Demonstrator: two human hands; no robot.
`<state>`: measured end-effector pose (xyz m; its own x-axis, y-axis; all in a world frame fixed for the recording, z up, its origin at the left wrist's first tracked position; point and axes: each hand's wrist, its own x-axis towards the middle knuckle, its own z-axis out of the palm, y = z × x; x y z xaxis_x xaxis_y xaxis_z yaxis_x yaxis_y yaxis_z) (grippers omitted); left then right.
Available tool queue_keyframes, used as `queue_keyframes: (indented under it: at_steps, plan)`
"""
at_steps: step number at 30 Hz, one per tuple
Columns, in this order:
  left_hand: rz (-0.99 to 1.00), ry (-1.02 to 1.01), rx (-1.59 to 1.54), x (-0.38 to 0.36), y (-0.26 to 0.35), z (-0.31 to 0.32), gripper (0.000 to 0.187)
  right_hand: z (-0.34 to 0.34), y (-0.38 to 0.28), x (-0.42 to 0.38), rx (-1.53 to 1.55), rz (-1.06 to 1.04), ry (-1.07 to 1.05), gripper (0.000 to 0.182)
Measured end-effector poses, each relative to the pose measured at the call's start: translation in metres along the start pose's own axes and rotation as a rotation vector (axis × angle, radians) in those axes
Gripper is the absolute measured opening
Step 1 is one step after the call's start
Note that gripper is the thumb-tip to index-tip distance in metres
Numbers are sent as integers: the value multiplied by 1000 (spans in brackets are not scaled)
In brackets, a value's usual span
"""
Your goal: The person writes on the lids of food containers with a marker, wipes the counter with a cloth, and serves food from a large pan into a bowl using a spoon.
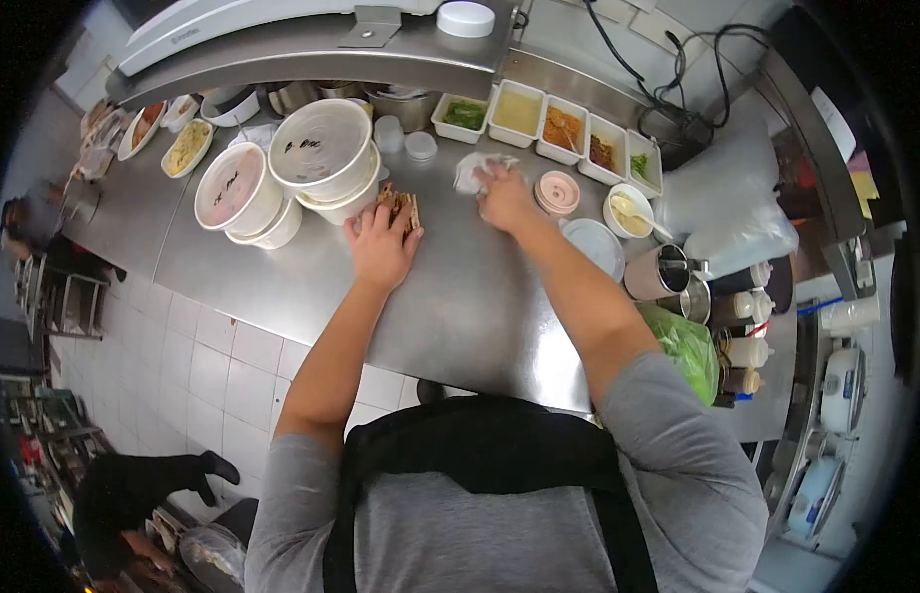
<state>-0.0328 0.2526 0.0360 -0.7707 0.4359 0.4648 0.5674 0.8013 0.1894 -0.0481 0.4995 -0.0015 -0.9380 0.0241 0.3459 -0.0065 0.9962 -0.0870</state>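
Observation:
My right hand (506, 201) is closed on a crumpled white cloth (477, 173), pressed against the steel counter (470, 296). My left hand (385, 249) has its fingers over a small brown and tan slatted bundle (408, 206), whose exact kind I cannot make out. Beside that hand stand stacked white lidded tubs (322, 143) with dark writing on a lid. Another pair of white tubs (237, 188) is further left. Right of the cloth is a small round container with pink contents (557, 193).
Food trays (516, 112) line the counter's back. A white bowl with a spoon (630, 211), a pale lid (592, 249), a green bag (681, 346) and squeeze bottles (747, 351) stand at right. A metal shelf (420, 67) overhangs the back. Another person (114, 504) is at lower left.

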Motion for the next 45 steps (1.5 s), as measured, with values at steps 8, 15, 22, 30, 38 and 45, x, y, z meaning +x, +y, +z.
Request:
queue_keyframes:
  at_steps: [8, 15, 22, 30, 38, 45]
  plan:
    - [339, -111, -188, 72, 84, 23, 26, -103, -30, -156, 276, -54, -319, 27]
    - [546, -190, -162, 103, 162, 96, 28, -203, 16, -160, 1326, 844, -74, 33]
    - [379, 0, -348, 87, 110, 26, 29, -156, 66, -58, 395, 714, 272, 38]
    - [250, 47, -296, 11, 7, -68, 31, -11, 70, -12, -231, 428, -89, 34]
    - [112, -14, -172, -27, -18, -108, 28, -24, 63, -1, -230, 567, 90, 32]
    - [193, -12, -159, -19, -15, -114, 29, -70, 73, 16, 333, 548, -152, 39]
